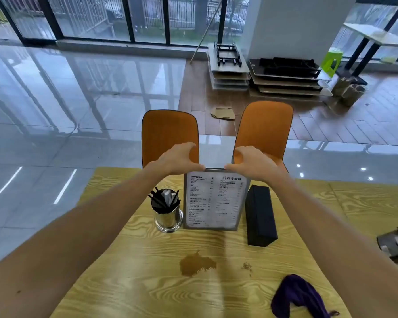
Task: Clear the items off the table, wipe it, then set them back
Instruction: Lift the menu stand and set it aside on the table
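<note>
Hands, left [178,158] and right [251,162], pinch our upright grey-framed menu stand's [214,200] top corners, a two-sided grip to lift it off the stained desk [133,271].

Two hands [178,158]; two orange chairs [170,136]; one menu stand [214,200]; one metal cup [168,216]; one black box [260,218]; one purple cloth [301,297]

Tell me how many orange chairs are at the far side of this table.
2: one chair behind the left hand, the other chair behind the right hand. Others may sit outside the picture.
</note>
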`<action>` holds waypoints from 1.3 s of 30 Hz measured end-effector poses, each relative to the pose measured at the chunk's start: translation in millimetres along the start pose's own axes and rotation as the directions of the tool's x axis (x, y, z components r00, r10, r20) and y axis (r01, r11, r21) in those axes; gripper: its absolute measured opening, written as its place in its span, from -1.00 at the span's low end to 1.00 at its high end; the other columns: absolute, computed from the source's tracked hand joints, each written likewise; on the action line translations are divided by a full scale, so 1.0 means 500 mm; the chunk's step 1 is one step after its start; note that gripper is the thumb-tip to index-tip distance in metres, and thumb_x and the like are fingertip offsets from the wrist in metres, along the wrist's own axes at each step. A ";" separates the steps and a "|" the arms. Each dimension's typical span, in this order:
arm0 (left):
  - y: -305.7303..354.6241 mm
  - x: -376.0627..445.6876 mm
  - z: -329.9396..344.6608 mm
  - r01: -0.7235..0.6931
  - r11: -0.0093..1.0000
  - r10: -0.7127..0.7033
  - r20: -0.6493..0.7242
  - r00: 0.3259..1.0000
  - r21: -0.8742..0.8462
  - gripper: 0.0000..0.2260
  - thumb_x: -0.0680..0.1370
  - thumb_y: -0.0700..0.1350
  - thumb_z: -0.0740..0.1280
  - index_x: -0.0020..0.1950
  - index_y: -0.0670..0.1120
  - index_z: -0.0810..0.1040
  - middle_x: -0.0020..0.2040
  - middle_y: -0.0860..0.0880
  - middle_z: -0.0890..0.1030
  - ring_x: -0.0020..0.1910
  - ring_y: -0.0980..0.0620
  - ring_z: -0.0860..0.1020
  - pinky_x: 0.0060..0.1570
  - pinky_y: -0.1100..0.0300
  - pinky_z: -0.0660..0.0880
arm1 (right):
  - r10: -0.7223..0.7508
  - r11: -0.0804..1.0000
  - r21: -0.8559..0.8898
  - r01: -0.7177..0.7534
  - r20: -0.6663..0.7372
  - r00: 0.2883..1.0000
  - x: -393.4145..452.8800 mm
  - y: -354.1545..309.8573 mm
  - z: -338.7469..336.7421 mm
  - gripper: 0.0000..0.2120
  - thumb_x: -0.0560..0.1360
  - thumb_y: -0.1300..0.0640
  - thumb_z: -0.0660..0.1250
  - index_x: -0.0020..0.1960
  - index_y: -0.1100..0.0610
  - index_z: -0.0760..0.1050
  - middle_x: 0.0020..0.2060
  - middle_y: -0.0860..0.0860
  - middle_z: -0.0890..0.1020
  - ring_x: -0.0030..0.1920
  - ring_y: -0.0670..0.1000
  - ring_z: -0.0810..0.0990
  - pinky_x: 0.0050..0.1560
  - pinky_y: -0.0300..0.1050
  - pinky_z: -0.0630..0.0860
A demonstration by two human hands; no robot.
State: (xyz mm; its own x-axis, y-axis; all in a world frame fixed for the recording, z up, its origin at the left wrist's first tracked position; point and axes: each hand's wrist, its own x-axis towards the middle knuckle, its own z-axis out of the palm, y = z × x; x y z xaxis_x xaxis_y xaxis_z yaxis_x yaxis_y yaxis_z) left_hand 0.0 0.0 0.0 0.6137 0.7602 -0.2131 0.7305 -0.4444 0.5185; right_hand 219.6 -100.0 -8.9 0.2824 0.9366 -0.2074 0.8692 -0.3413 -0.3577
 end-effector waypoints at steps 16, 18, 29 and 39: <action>-0.095 0.001 0.207 0.205 0.858 -0.235 -0.005 0.972 -0.470 -0.59 0.40 -0.18 0.58 0.18 -0.05 0.54 0.17 -0.05 0.67 0.16 -0.06 0.64 0.17 -0.07 0.59 | 0.333 0.569 0.793 -0.218 0.020 0.943 -0.028 0.123 0.239 -0.50 0.46 0.08 0.55 0.33 0.06 0.45 0.06 -0.11 0.67 0.09 -0.05 0.65 0.24 0.16 0.57; -0.108 0.007 0.223 0.211 0.865 -0.237 0.001 0.972 -0.455 -0.66 0.41 -0.16 0.58 0.11 -0.02 0.56 0.16 -0.05 0.69 0.15 -0.05 0.65 0.16 -0.09 0.60 | 0.323 0.620 0.751 -0.229 0.022 0.946 -0.024 0.136 0.261 -0.69 0.50 0.07 0.51 0.21 0.02 0.54 0.07 -0.09 0.68 0.12 0.00 0.65 0.24 0.20 0.57; -0.106 0.038 0.236 0.177 0.898 -0.264 -0.171 0.949 -0.403 -0.82 0.55 -0.13 0.43 0.14 -0.06 0.61 0.12 0.01 0.69 0.10 -0.01 0.65 0.13 0.01 0.59 | 0.260 0.718 0.681 -0.148 -0.065 0.963 0.018 0.169 0.235 -0.83 0.53 0.09 0.47 0.09 0.10 0.61 0.01 -0.06 0.71 0.03 0.01 0.69 -0.03 -0.03 0.65; -0.098 0.069 0.077 -0.017 0.889 -0.198 -0.418 0.887 -0.457 -0.80 0.56 -0.20 0.42 0.17 -0.06 0.59 0.19 -0.01 0.68 0.17 -0.02 0.60 0.14 0.05 0.57 | 0.126 0.745 0.654 0.129 -0.328 0.936 0.120 0.064 0.108 -0.78 0.54 0.19 0.46 0.17 0.15 0.57 0.06 -0.07 0.68 0.07 -0.08 0.64 -0.12 -0.37 0.53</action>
State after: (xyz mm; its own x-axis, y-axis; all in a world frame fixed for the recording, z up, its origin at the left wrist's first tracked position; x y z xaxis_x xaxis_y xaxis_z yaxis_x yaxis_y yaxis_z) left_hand -3.2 29.8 -64.8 0.2748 0.9599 0.0546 0.5022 -0.1918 0.8432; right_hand 242.5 -59.2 -81.8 0.5073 0.8598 0.0592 0.4186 -0.1857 -0.8890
